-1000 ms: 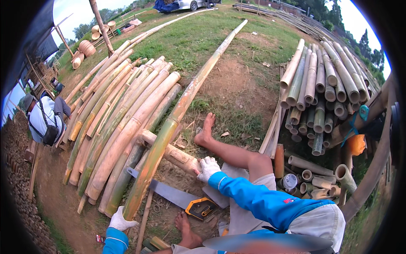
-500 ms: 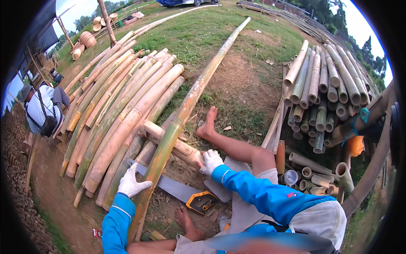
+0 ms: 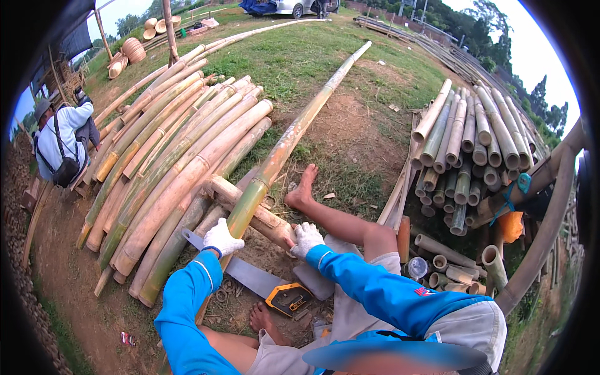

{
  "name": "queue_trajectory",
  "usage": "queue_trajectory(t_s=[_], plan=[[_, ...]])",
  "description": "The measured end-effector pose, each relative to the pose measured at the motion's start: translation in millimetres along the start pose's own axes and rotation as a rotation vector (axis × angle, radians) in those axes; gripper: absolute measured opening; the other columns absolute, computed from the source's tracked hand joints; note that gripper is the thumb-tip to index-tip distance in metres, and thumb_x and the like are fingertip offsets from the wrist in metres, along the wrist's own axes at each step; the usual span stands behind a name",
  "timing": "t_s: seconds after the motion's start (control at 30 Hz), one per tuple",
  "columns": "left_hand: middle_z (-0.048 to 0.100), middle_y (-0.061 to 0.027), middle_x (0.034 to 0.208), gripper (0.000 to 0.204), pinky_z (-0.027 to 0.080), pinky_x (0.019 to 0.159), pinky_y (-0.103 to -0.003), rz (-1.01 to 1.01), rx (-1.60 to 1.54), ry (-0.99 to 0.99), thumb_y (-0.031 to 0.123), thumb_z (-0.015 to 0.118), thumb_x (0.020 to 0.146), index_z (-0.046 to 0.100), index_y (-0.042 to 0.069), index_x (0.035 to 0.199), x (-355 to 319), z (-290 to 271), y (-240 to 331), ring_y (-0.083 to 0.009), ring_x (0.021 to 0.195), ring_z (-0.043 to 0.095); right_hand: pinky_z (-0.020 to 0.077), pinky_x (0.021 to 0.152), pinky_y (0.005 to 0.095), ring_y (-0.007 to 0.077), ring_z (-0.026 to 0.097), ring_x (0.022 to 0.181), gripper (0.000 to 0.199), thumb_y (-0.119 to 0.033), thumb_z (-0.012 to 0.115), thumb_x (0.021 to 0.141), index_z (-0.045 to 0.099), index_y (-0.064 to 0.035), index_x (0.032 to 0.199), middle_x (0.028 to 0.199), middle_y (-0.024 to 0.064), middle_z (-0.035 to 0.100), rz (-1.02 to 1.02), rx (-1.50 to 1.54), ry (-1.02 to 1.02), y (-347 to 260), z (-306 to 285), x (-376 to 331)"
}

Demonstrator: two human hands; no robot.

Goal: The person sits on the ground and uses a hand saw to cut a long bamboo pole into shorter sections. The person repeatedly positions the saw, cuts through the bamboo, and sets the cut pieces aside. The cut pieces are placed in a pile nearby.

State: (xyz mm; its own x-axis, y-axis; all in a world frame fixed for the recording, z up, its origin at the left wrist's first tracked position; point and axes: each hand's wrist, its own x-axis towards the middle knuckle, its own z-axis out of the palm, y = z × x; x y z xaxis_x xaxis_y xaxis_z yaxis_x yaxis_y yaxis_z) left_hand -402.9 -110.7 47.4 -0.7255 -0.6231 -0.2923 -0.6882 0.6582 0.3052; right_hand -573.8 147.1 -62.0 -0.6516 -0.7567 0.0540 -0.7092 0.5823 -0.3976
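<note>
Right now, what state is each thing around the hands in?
Left hand: gloved, gripping the long bamboo pole.
Right hand: gloved, resting on the short log.
Long bamboo pole: lying across the short log, one end raised.
Short log: lying crosswise under the pole.
Handsaw: flat on the ground, unheld.
Bamboo stack: lying piled on the ground.

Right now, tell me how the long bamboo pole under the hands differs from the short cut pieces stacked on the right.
The long bamboo pole is single, reaches far across the grass, and looks green-yellow; the short cut pieces are many, piled side by side, paler, with open cut ends showing. The pole rests on a log with the left hand on it; the right hand is on the log; no hand touches the cut pieces. Both are round bamboo.
</note>
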Motion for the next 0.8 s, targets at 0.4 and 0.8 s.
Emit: queue_trajectory(t_s=[0.4, 0.8], plan=[[0.075, -0.0261, 0.121, 0.083, 0.058, 0.101, -0.053, -0.092, 0.075, 0.016, 0.045, 0.09, 0.072, 0.056, 0.007, 0.137, -118.6, -32.3, -82.5, -0.0468, 0.113, 0.073, 0.0482, 0.112, 0.0534, 0.0465, 0.057, 0.126, 0.072, -0.057, 0.067, 0.099, 0.061, -0.0052, 0.149, 0.134, 0.0253, 0.061, 0.02, 0.063, -0.029, 5.7, -1.4, -0.5], [0.072, -0.0259, 0.134, 0.109, 0.054, 0.109, -0.045, -0.386, -0.046, -0.516, 0.05, 0.101, 0.059, 0.057, -0.003, 0.143, -252.3, -22.0, -210.4, -0.0398, 0.128, 0.069, 0.05, 0.105, 0.0552, 0.0465, 0.059, 0.119, 0.068, -0.052, 0.071, 0.096, 0.064, -0.0009, 0.141, 0.127, 0.0262, 0.062, -0.039, 0.155, 0.015, 13.6, 4.2, -1.0]])
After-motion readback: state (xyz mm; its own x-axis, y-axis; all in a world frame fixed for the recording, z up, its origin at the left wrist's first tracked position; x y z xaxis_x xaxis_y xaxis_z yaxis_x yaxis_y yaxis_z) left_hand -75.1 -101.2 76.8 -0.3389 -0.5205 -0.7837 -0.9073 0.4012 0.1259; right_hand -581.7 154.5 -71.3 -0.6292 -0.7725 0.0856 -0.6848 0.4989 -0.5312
